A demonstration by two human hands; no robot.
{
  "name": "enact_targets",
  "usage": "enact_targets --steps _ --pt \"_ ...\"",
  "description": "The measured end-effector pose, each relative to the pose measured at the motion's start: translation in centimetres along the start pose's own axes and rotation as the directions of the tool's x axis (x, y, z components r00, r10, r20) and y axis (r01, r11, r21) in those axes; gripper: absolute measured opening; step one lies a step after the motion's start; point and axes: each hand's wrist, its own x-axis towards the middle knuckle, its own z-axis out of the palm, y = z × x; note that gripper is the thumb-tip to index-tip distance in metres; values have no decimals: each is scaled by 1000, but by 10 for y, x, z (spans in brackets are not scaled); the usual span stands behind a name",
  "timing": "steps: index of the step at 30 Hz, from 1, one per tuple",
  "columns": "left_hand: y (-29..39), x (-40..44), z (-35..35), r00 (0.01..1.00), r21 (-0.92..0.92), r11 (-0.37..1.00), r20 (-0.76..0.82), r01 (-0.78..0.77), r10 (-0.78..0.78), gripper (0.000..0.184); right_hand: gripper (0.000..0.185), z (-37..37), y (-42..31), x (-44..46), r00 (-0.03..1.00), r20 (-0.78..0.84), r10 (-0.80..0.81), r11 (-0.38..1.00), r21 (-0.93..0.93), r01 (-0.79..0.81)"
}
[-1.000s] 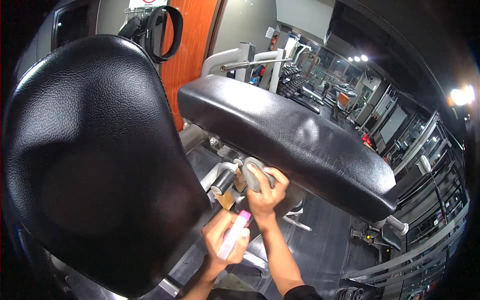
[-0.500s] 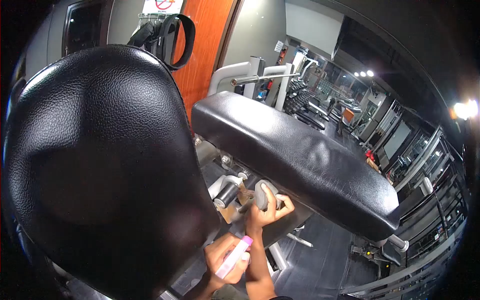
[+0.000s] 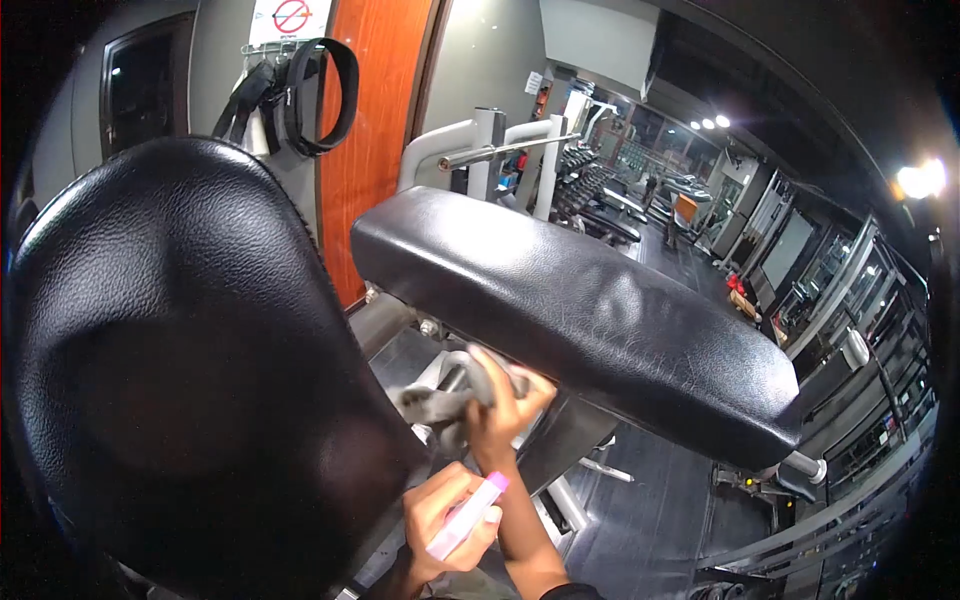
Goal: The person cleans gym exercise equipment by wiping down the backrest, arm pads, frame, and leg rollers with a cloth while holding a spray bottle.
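My left hand (image 3: 432, 518), at the lower middle, is closed around a pale pink-topped bottle (image 3: 466, 522); its lower part is hidden by the fingers. Further forward, my right hand (image 3: 508, 412) grips a grey cloth (image 3: 440, 402), which hangs loosely and is smeared by motion. The cloth is beside the metal frame under a long black padded bench (image 3: 590, 300). To the left of both hands rises a large black padded backrest (image 3: 190, 350), with a shiny leather-like surface.
A metal bar end (image 3: 808, 468) sticks out past the bench's right end. Behind stands a rack with a barbell (image 3: 510, 150). Black belts (image 3: 345, 100) hang on the wall at the back left. Dumbbells (image 3: 580, 175) and other gym machines line the room behind.
My right hand has moved slightly left and back with the grey cloth, which now swings out to the left. My left hand keeps the bottle in nearly the same place. The view has shifted slightly.
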Motion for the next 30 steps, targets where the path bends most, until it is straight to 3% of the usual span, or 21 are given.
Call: enact_targets --steps 4,5,6,8,10,13,15,17,18,20,23,26,30 --pt "-11 7 4 999 -46 998 15 -50 50 23 53 -40 27 -14 903 -408 132 989 -13 -151" --pt "-15 7 4 999 -63 998 27 -20 22 23 52 -41 38 -18 855 -463 234 971 160 -179" --pt "-17 6 5 999 -80 997 43 11 -7 23 52 -44 35 -18 851 -468 237 971 151 -188" --pt "-21 8 7 999 -76 997 40 1 2 21 52 -49 28 -15 924 -368 105 981 -113 -156" --pt "-17 11 8 997 -173 982 52 73 -65 22 57 -36 29 -13 947 -318 51 997 -31 -64" --pt "-12 16 9 991 -176 976 75 127 -115 21 52 -45 31 -12 946 -318 53 996 -45 -71" --pt "-20 15 12 991 -250 959 43 133 -126 19 50 -78 38 -17 979 -180 96 990 -80 -112" --pt "-22 19 14 993 -251 961 59 118 -106 19 38 -104 53 -19 926 -370 69 964 -215 -157" --pt "-22 21 15 994 -254 962 62 103 -91 18 36 -117 61 -20 887 -454 88 979 -126 -162" --pt "-25 25 19 993 -252 962 89 103 -83 18 38 -136 68 -11 773 -632 58 925 -256 -279" --pt "-27 30 28 988 -236 967 146 93 -59 17 42 -131 67 -10 766 -639 69 938 -219 -268" --pt "-30 36 39 981 -240 968 193 67 -20 15 41 -122 57 -16 926 -378 11 968 -229 -105" --pt "-24 43 54 971 -259 963 238 75 -12 13 44 -135 64 -18 959 -285 10 974 -215 -74"
